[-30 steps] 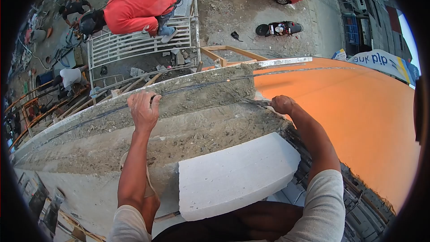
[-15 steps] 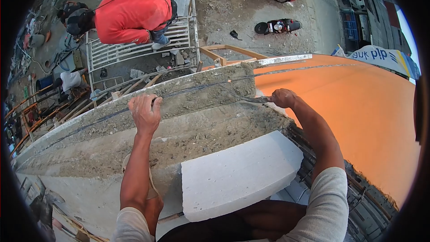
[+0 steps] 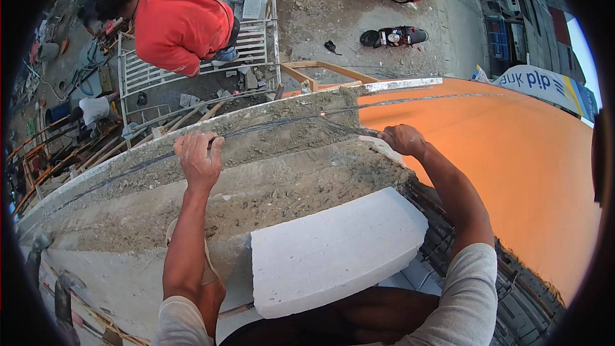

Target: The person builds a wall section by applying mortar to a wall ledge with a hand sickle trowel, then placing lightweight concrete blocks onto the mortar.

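view: head, the only camera | mount: worn on the person's head, above a mortared wall top [image 3: 275,154] | facing: forward and steeply down | near: left hand [image 3: 200,157] and right hand [image 3: 400,139], at arm's length | far: street [image 3: 359,6] well below | lens: wide fisheye, dark rounded edges

A thin dark trowel blade [image 3: 356,131] touches the rough grey mortar ridge [image 3: 282,133].

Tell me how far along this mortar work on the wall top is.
Done: a rough mortar bed covers the wall top up to the orange roof. In hand: the right hand holds a trowel at the bed's right end, and the left hand rests on its ridge. Left: the white block lies apparently unset beside it, and the mortar looks unsmoothed.
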`<state>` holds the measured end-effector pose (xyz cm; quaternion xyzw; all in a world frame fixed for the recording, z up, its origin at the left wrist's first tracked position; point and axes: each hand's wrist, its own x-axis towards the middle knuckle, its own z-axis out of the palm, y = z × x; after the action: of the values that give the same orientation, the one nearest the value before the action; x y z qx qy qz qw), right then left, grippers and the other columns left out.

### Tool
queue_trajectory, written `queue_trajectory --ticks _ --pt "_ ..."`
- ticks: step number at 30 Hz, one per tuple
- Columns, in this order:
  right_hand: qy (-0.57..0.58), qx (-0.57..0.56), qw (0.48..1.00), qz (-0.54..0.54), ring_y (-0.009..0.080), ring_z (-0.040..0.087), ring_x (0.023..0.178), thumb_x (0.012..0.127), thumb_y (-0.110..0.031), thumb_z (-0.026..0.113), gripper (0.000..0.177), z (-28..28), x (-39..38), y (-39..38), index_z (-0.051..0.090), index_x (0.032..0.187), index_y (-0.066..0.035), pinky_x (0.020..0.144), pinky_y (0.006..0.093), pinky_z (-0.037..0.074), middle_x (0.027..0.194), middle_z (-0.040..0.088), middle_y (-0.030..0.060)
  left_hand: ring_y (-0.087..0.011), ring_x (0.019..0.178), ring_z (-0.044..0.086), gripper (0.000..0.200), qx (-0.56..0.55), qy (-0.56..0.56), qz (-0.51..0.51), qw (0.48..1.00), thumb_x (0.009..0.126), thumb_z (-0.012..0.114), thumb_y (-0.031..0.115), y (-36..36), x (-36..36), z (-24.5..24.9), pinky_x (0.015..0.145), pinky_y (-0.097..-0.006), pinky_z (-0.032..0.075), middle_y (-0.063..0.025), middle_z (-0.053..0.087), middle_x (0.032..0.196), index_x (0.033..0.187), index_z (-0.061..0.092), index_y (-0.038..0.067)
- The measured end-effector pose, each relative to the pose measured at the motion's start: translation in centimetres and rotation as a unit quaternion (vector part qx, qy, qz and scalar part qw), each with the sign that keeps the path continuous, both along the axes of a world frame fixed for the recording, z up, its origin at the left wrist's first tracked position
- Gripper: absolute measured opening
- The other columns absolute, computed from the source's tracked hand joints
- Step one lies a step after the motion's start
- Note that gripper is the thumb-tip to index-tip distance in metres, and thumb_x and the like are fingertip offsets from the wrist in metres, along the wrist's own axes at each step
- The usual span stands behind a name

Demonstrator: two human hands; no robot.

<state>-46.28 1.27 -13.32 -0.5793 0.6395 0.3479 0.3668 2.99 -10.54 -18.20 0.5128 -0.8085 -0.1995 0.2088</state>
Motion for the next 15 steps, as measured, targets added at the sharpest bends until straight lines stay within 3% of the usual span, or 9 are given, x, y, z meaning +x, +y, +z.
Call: queue_trajectory --ticks 1,3,6,7,9,11,13,15 --pt "-0.022 -0.056 0.997 -0.048 0.0389 0.067 0.090 0.102 -0.045 0.040 0.047 -0.1 0.6 0.2 0.066 0.105 -0.007 0.082 0.0487 0.052 0.092 0.070 0.0209 -0.0266 0.081 0.056 0.022 -0.001 -0.005 0.002 1.000 0.094 0.064 0.030 -0.1 0.1 0.0 0.093 -0.0429 0.034 -0.0067 0.060 0.082 0.093 0.064 0.008" --pt "-0.037 -0.056 0.996 -0.062 0.0399 0.067 0.090 0.102 -0.046 0.038 0.047 -0.8 0.5 1.5 0.064 0.106 -0.007 0.082 0.0497 0.052 0.092 0.070 0.0216 -0.0263 0.081 0.056 0.021 -0.007 -0.016 0.001 1.000 0.093 0.065 0.029 0.1 0.1 0.1 0.093 -0.0431 0.034 -0.0069 0.060 0.082 0.093 0.064 0.008" --pt "0.022 0.042 0.997 0.058 0.0387 0.067 0.093 0.101 -0.046 0.041 0.049 -3.9 -2.0 3.4 0.070 0.102 -0.006 0.084 0.0496 0.051 0.094 0.071 0.0209 -0.0265 0.081 0.056 0.020 0.001 -0.013 0.006 1.000 0.093 0.065 0.028 0.0 0.0 0.3 0.092 -0.0429 0.035 -0.0066 0.060 0.082 0.093 0.064 0.008" --pt "0.022 0.035 0.998 0.055 0.0387 0.067 0.093 0.101 -0.046 0.041 0.049 -4.6 -2.6 3.2 0.070 0.102 -0.006 0.084 0.0496 0.051 0.094 0.071 0.0209 -0.0265 0.081 0.056 0.020 -0.006 -0.012 0.003 1.000 0.093 0.065 0.028 -0.3 0.1 0.4 0.092 -0.0429 0.035 -0.0066 0.060 0.082 0.093 0.064 0.008" --pt "0.004 0.015 1.000 0.010 0.0413 0.066 0.087 0.099 -0.043 0.045 0.046 -3.5 -1.9 1.2 0.071 0.094 -0.007 0.080 0.0506 0.051 0.090 0.070 0.0225 -0.0265 0.080 0.056 0.019 -0.009 -0.010 -0.001 1.000 0.092 0.066 0.028 0.2 0.1 0.5 0.092 -0.0426 0.035 -0.0058 0.061 0.083 0.092 0.064 0.008" --pt "0.007 0.035 0.999 0.019 0.0409 0.066 0.089 0.100 -0.045 0.043 0.047 -2.1 -1.2 0.6 0.069 0.097 -0.006 0.080 0.0504 0.051 0.092 0.070 0.0219 -0.0265 0.080 0.056 0.019 0.010 -0.006 -0.001 1.000 0.092 0.066 0.028 0.5 0.0 0.3 0.092 -0.0426 0.035 -0.0055 0.061 0.082 0.092 0.064 0.009" --pt "-0.027 -0.057 0.998 -0.031 0.0405 0.065 0.090 0.101 -0.046 0.041 0.047 -1.0 -0.3 0.4 0.066 0.100 -0.006 0.081 0.0506 0.051 0.092 0.069 0.0215 -0.0264 0.080 0.057 0.019 0.019 -0.008 0.007 1.000 0.092 0.066 0.028 0.3 0.1 0.0 0.092 -0.0426 0.035 -0.0051 0.061 0.082 0.091 0.064 0.009" --pt "-0.029 -0.056 0.997 -0.044 0.0403 0.065 0.094 0.101 -0.048 0.039 0.050 -0.9 0.4 1.8 0.064 0.106 -0.005 0.085 0.0499 0.051 0.095 0.070 0.0221 -0.0258 0.083 0.058 0.018 0.017 -0.004 0.002 1.000 0.091 0.066 0.027 0.4 0.1 0.1 0.091 -0.0426 0.034 -0.0045 0.062 0.083 0.089 0.064 0.010"
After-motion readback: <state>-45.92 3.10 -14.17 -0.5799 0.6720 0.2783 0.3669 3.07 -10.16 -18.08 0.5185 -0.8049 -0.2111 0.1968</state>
